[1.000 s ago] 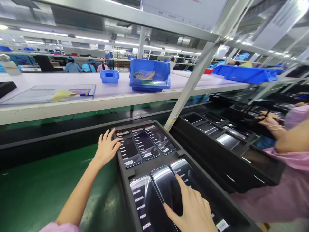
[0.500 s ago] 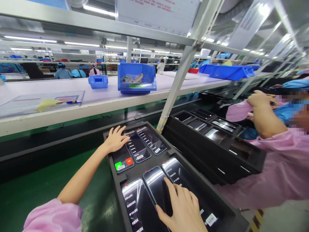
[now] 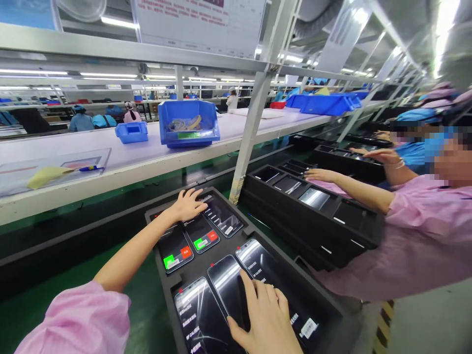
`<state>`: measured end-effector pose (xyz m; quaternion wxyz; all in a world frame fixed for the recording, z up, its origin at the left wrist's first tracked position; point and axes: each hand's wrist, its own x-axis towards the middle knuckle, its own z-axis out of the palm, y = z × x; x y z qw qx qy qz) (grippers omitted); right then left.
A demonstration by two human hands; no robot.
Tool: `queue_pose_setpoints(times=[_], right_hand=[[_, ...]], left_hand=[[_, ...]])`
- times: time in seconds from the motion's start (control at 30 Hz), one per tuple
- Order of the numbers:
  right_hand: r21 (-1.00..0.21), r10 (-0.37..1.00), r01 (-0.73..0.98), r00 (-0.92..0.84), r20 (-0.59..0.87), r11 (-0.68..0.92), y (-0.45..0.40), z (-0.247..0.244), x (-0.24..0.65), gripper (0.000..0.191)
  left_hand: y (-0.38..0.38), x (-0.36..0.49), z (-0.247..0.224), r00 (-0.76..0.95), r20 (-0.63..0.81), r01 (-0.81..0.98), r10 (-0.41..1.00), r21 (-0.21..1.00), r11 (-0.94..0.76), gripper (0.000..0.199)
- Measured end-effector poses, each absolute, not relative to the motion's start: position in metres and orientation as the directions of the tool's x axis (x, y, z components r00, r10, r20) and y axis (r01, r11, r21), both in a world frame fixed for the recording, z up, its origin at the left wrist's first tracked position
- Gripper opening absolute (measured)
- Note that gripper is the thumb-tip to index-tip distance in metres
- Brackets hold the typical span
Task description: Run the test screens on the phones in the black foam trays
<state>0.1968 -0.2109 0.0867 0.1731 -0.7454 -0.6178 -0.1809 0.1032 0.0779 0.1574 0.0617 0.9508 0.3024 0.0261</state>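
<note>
A black foam tray (image 3: 171, 286) in front of me holds several smartphones in two rows. My left hand (image 3: 187, 205), fingers spread, is over the top of the far row, between the middle phone (image 3: 201, 232) and the right phone (image 3: 224, 214). Green and red blocks show on the far left phone (image 3: 173, 246) and on the middle one. In the near row, my right hand (image 3: 263, 314) lies open over the dark-screened middle phone (image 3: 225, 275), partly hiding it. White menu text lights the near left phone (image 3: 197, 314) and the near right phone (image 3: 273, 275).
Further right, stacked black trays (image 3: 295, 216) hold more phones, with a co-worker's arm (image 3: 354, 187) over them. A slanted metal post (image 3: 250, 132) rises behind my tray. On the white shelf (image 3: 147, 172) stand a blue parts bin (image 3: 190, 123) and a smaller blue bin (image 3: 132, 132).
My left hand has shifted right from the far left phone. The far middle phone's screen went from menu text to green and red blocks. The co-worker's hand came down over the stacked trays.
</note>
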Motion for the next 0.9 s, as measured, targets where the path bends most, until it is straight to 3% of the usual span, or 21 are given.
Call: queue_pose_setpoints(times=[0.27, 0.43, 0.5, 0.7, 0.9], right_hand=[[-0.014, 0.872, 0.986, 0.154, 0.465, -0.167, -0.212, 0.099, 0.193, 0.065], [-0.009, 0.902, 0.986, 0.159, 0.401, -0.169, -0.215, 0.110, 0.191, 0.056], [-0.005, 0.910, 0.987, 0.147, 0.387, -0.158, -0.216, 0.110, 0.191, 0.055], [0.002, 0.914, 0.986, 0.154, 0.375, -0.167, -0.216, 0.108, 0.192, 0.050], [0.016, 0.911, 0.988, 0.133, 0.391, -0.151, -0.216, 0.108, 0.191, 0.049]], left_hand=[[0.044, 0.073, 0.174, 0.813, 0.051, 0.569, 0.580, 0.141, -0.810, 0.044], [-0.039, 0.001, 0.171, 0.907, 0.282, 0.189, 0.312, 0.390, -0.901, 0.064], [-0.073, -0.022, 0.162, 0.894, 0.352, 0.108, 0.275, 0.427, -0.898, 0.068], [-0.111, -0.042, 0.131, 0.881, 0.354, 0.188, 0.312, 0.344, -0.920, 0.070], [-0.110, -0.038, 0.129, 0.898, 0.290, 0.235, 0.329, 0.315, -0.920, 0.073]])
